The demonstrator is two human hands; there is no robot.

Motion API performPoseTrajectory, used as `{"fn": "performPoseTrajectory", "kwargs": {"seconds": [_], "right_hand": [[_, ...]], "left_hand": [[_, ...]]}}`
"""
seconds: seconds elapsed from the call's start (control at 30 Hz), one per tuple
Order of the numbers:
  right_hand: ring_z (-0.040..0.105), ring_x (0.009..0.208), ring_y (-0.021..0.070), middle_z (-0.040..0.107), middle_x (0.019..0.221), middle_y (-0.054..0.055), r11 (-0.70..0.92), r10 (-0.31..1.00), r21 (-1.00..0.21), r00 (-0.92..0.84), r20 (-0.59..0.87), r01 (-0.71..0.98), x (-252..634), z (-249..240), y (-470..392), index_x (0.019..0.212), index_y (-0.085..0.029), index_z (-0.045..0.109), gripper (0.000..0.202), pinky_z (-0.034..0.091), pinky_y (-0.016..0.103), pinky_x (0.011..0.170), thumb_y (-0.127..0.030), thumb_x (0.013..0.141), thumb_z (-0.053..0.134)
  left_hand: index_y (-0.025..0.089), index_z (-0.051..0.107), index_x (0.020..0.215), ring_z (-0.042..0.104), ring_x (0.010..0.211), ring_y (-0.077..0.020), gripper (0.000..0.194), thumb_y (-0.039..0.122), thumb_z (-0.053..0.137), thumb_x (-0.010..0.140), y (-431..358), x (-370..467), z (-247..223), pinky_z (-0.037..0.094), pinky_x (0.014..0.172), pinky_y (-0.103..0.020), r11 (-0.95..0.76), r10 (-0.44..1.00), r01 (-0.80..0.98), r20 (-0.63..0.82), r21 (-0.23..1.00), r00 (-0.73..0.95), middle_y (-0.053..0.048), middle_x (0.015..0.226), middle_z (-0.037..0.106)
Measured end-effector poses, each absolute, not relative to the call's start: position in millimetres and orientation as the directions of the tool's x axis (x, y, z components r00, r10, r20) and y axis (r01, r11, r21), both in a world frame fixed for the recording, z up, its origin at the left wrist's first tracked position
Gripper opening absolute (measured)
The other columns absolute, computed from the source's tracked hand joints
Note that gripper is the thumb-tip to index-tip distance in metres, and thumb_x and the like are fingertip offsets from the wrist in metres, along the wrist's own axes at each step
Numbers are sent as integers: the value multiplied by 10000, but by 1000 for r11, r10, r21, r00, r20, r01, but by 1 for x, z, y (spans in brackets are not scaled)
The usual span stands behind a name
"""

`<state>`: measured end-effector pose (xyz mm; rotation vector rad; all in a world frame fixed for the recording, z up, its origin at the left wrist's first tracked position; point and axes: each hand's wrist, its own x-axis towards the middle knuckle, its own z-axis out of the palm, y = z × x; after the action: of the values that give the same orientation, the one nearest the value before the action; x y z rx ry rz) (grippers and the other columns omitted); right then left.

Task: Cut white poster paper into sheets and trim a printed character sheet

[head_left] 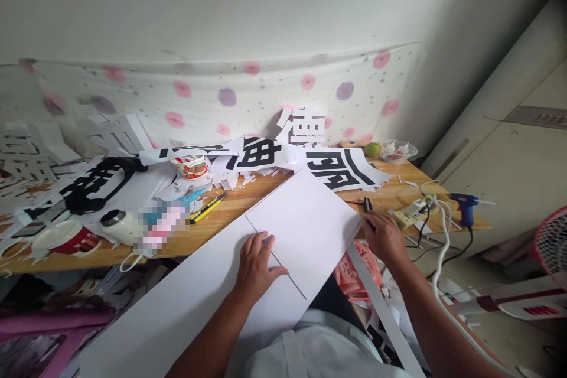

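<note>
A large white board (310, 218) lies slanted across the wooden table's front edge and over the lap. A thin dark straight line or slit (283, 271) crosses it. My left hand (256, 266) rests on the board beside that line, fingers spread and nothing held. At the board's right corner, my right hand (384, 236) is closed around a dark slim tool (368, 221), whose full shape is hidden. A small black item with a red part (367, 205) lies just beyond it. Behind the board are printed sheets with black characters (339, 168).
Left on the table (230, 207) are a yellow cutter (207, 209), a red-and-white bowl (68, 238), a paper cup (190, 169) and a white bottle (119, 225). At right are a power strip (410, 214), cables, a blue glue gun (466, 205) and a fan (551, 242).
</note>
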<state>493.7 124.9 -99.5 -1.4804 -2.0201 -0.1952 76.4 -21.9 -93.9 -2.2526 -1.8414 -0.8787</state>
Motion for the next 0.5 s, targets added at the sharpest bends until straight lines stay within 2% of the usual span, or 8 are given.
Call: {"fn": "performPoseTrajectory", "kwargs": {"seconds": [0.13, 0.27, 0.4, 0.5], "right_hand": [[449, 1569, 379, 612, 1590, 160, 494, 791, -230, -324, 518, 839, 474, -109, 115, 1466, -157, 692, 519, 414, 565, 1267, -438, 1045, 578], [381, 1602, 424, 409, 1747, 150, 458, 850, -282, -324, 415, 843, 456, -106, 114, 1576, -224, 609, 656, 361, 633, 1282, -538, 1000, 647], [85, 1686, 485, 170, 1845, 72, 505, 834, -251, -392, 387, 826, 446, -106, 98, 1615, -332, 577, 815, 214, 714, 1309, -718, 910, 717], [55, 1687, 492, 97, 1851, 78, 576, 802, -225, -490, 342, 786, 440, -114, 79, 1699, -363, 442, 982, 201, 729, 1304, -800, 865, 719]], "left_hand": [[232, 610, 1448, 530, 1419, -429, 919, 454, 1036, 665, -22, 76, -93, 452, 1191, -583, -263, 869, 920, 487, 292, 94, -188, 1507, 591], [237, 629, 1432, 529, 1425, -431, 891, 449, 1034, 667, -23, 75, -91, 458, 1190, -590, -246, 881, 918, 466, 310, 78, -187, 1512, 590], [262, 638, 1427, 540, 1426, -430, 853, 434, 1021, 685, -22, 72, -90, 472, 1181, -596, -242, 884, 914, 463, 326, 69, -171, 1507, 604], [268, 651, 1408, 551, 1415, -427, 846, 441, 1026, 670, -22, 70, -90, 489, 1166, -584, -235, 884, 916, 463, 325, 63, -163, 1493, 618]]}}
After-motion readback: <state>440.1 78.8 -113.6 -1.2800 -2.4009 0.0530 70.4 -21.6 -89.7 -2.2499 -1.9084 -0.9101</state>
